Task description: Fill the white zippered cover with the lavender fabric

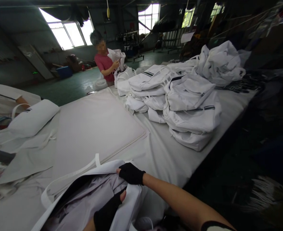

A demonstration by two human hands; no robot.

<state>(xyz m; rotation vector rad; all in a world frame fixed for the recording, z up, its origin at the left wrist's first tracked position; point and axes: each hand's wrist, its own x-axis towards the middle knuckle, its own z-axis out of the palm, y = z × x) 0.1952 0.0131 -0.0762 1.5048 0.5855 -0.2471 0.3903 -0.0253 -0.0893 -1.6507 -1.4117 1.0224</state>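
A white bag [129, 205] lies open in front of me at the near edge of the table, and a crumpled pale lining shows inside it. My right hand [132, 173], in a black fingerless glove, is closed over the far corner of the bag's opening. Nearer to me, my left hand [110, 208], gloved the same way, is closed at the side edge of the opening, its thumb up and its other fingers mostly hidden. A white strap [68, 175] arches along the bag's far left side.
Stacked white bags [192, 118] with dark stripes fill the table's right part. Flat pale sheets [95, 118] lie at centre. Across the table a person in a red shirt [105, 65] holds a white piece. At left, another person's arm [22, 102] reaches beside a white striped bag [34, 118].
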